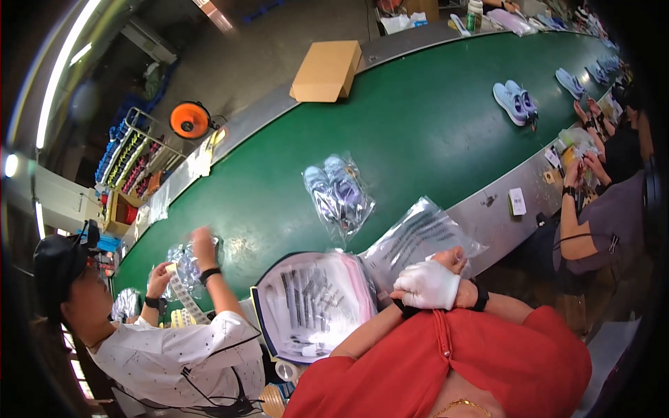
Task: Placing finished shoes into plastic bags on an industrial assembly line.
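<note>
Left hand (451, 259) partly hidden behind gloved right hand (426, 284); can't tell if either grips the clear bag (414, 237). Left co-worker's raised hand (203, 245) motion-blurred, wrapped item beneath unclear. Far-end shoes (608, 63) too small to separate. Red shirt (432, 369) cut by bottom edge. Right co-worker's head lost in dark rim.

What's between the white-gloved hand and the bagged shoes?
In the head view, a clear plastic bag with dark print, then a narrow strip of green belt.
</note>
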`<control>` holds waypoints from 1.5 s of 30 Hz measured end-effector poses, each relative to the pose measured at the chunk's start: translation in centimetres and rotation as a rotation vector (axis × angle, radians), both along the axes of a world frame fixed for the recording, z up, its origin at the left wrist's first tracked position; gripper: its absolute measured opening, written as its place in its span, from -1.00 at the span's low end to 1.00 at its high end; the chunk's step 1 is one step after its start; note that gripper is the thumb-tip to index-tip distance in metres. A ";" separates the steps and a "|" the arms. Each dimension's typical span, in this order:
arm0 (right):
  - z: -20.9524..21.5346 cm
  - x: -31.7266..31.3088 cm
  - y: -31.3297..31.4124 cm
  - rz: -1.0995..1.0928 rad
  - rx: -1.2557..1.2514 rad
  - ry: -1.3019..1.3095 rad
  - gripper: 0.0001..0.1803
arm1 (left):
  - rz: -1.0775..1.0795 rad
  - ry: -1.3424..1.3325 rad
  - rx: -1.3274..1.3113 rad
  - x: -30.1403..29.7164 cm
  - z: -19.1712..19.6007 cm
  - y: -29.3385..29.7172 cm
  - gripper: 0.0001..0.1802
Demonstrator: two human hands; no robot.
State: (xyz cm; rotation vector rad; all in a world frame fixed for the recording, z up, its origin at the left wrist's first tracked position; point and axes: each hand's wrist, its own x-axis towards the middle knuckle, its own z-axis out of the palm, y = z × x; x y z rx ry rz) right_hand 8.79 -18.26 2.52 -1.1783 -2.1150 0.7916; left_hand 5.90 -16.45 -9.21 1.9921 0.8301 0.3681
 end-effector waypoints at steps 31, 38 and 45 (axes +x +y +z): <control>0.7 -0.2 -0.4 -0.009 -0.077 -0.075 -0.58 | -0.251 -0.145 -0.345 -3.3 -4.2 4.6 -0.83; 2.3 0.4 -0.7 -0.129 -0.033 -0.162 -0.61 | -0.274 -0.157 -0.437 -1.4 0.5 5.2 -0.86; 1.4 1.1 -3.8 -0.138 0.068 -0.153 -0.62 | -0.311 -0.147 -0.429 -0.9 -0.5 4.5 -0.85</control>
